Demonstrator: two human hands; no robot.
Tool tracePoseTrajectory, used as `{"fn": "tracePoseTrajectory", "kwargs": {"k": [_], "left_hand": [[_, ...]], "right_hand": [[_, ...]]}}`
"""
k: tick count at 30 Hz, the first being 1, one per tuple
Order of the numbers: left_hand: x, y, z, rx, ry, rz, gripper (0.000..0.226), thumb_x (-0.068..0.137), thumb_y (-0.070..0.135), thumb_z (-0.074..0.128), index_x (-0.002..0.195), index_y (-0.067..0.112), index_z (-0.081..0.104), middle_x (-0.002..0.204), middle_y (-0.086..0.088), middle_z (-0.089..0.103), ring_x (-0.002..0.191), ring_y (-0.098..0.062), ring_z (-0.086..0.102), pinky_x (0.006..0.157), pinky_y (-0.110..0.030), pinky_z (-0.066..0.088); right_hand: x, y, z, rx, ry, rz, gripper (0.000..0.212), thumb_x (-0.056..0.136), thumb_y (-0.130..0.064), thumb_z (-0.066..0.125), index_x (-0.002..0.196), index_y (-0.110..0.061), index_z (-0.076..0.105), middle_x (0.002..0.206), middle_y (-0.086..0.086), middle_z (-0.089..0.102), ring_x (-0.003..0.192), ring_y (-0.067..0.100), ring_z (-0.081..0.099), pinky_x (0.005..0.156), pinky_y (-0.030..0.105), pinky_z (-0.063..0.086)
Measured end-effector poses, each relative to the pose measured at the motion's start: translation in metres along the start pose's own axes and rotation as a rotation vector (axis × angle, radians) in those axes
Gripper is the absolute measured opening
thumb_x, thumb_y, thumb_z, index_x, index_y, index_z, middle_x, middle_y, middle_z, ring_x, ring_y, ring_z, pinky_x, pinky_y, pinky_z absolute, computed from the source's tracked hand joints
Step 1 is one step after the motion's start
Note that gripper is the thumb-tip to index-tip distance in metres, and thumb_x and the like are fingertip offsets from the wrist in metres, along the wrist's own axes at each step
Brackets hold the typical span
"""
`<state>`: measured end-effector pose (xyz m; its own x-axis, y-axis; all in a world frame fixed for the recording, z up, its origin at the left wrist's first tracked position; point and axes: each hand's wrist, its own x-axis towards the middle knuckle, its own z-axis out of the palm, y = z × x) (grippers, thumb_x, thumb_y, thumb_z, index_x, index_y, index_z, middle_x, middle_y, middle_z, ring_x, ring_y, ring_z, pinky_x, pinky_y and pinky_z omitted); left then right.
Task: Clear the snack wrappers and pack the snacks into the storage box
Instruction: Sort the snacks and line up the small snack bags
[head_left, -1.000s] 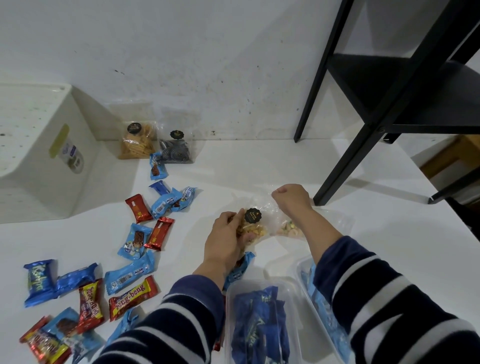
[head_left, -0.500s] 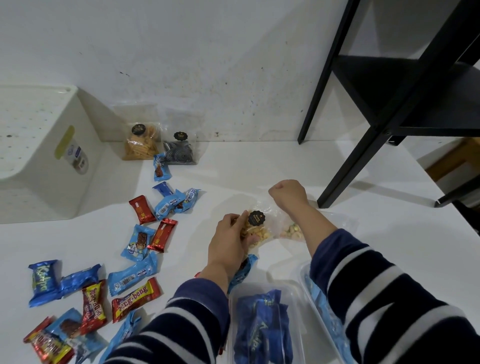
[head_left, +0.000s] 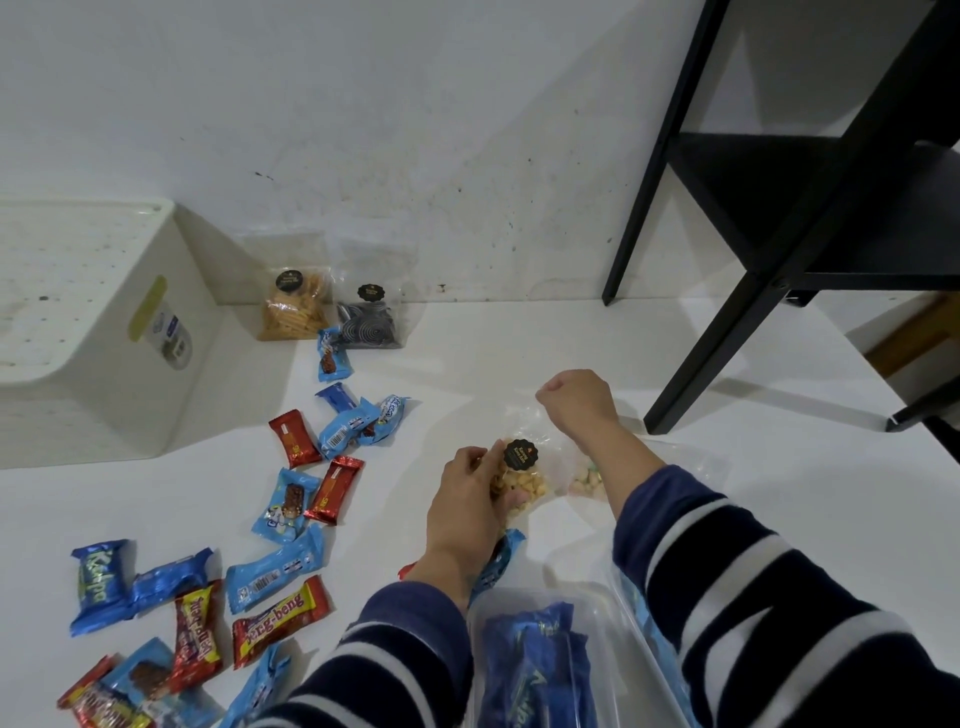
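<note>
Little moved since the earlier frames: both hands remain at the clear bag, right fist slightly farther from the left, bag film stretched between them. Item, left hand (head_left: 470, 499): fingers curled round the near, filled end of the clear bag (head_left: 522, 480), pale round snacks inside, black label on its face. Item, right hand (head_left: 579, 400): closed in a fist pinching the bag's far film end. Item, second bag (head_left: 587, 480): clear, pastel pieces, lying just right of the first, partly under the right forearm. Item, box (head_left: 519, 603): clear storage container at the near edge, blue packs already inside; its lid or a second tray sits to its right, which of the two cannot be told. Item, loose bars (head_left: 291, 519): blue and red wrapped pieces scattered over the left of the tabletop (head_left: 779, 519), none boxed. Item, far bags (head_left: 296, 306): two more labelled bags upright against the wall, beside a white bin (head_left: 78, 338). Risks, as judged: pulling the film apart too hard could split it and spill the snacks across the tabletop; squeezing the filled end could crush them; the right sleeve may drag the second bag or knock the box rim when the hands swing near; a slack bag lowered carelessly could foul on the packs already in the box.
</note>
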<state>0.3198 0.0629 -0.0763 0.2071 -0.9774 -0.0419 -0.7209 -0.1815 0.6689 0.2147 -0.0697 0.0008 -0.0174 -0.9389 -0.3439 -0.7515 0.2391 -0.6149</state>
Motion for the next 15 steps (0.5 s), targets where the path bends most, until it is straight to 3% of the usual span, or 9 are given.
{"fn": "tracePoseTrajectory", "kwargs": {"k": [3,6,8,9,10,11,13,15], "left_hand": [[0.001,0.001,-0.001,0.004,-0.001,-0.015,0.061,0.091,0.043,0.055,0.146,0.034,0.028,0.136,0.007,0.037,0.124,-0.013,0.041,0.097,-0.030,0.045],[0.001,0.004,-0.001,0.022,0.000,-0.036,0.062,0.091,0.044,0.055,0.146,0.033,0.029,0.136,0.005,0.038,0.125,-0.015,0.040,0.096,-0.032,0.046],[0.001,0.007,0.000,0.022,0.000,-0.057,0.063,0.091,0.043,0.055,0.147,0.031,0.029,0.135,0.004,0.038,0.124,-0.016,0.039,0.095,-0.031,0.046],[0.001,0.008,0.000,0.020,-0.001,-0.069,0.063,0.091,0.043,0.056,0.147,0.031,0.029,0.135,0.004,0.038,0.124,-0.016,0.039,0.095,-0.031,0.046],[0.000,0.009,0.001,0.020,0.000,-0.080,0.063,0.091,0.043,0.056,0.147,0.030,0.029,0.135,0.003,0.038,0.124,-0.017,0.039,0.094,-0.032,0.046],[0.000,0.011,0.001,0.022,0.003,-0.087,0.063,0.091,0.042,0.055,0.147,0.030,0.029,0.135,0.003,0.038,0.123,-0.017,0.039,0.094,-0.032,0.046],[0.000,0.013,0.001,0.023,0.010,-0.094,0.063,0.092,0.042,0.055,0.147,0.029,0.029,0.135,0.002,0.038,0.124,-0.018,0.039,0.094,-0.032,0.045],[-0.001,0.015,0.001,0.018,0.010,-0.102,0.063,0.092,0.042,0.054,0.147,0.028,0.028,0.136,0.002,0.038,0.124,-0.018,0.039,0.095,-0.031,0.044]], "right_hand": [[-0.005,0.000,-0.007,-0.016,-0.042,-0.045,0.014,0.090,-0.023,0.057,0.093,-0.015,0.068,0.113,0.003,0.068,0.101,0.023,0.061,0.094,0.037,0.051],[-0.013,0.000,-0.024,-0.148,-0.136,-0.048,0.039,0.093,-0.028,0.056,0.119,-0.001,0.062,0.127,0.010,0.060,0.116,0.028,0.056,0.097,0.034,0.045],[-0.014,0.008,-0.032,-0.192,-0.154,-0.004,0.021,0.089,-0.019,0.057,0.093,0.000,0.065,0.096,0.014,0.065,0.094,0.031,0.061,0.079,0.032,0.049],[-0.016,0.012,-0.036,-0.196,-0.158,0.028,0.015,0.086,-0.014,0.056,0.075,-0.003,0.058,0.077,0.012,0.058,0.077,0.029,0.057,0.068,0.030,0.045],[-0.016,0.016,-0.038,-0.196,-0.163,0.060,0.014,0.084,-0.009,0.054,0.070,-0.006,0.054,0.070,0.009,0.053,0.070,0.026,0.051,0.063,0.028,0.040],[-0.017,0.020,-0.041,-0.204,-0.170,0.075,0.011,0.083,-0.006,0.052,0.077,-0.005,0.061,0.073,0.010,0.057,0.070,0.023,0.050,0.063,0.026,0.037],[-0.019,0.025,-0.043,-0.201,-0.187,0.074,0.025,0.085,-0.006,0.055,0.106,0.001,0.068,0.086,0.013,0.065,0.071,0.022,0.054,0.061,0.024,0.041],[-0.025,0.027,-0.044,-0.184,-0.177,0.070,0.028,0.088,-0.009,0.057,0.113,-0.001,0.067,0.093,0.012,0.067,0.074,0.022,0.060,0.061,0.024,0.046]]}}
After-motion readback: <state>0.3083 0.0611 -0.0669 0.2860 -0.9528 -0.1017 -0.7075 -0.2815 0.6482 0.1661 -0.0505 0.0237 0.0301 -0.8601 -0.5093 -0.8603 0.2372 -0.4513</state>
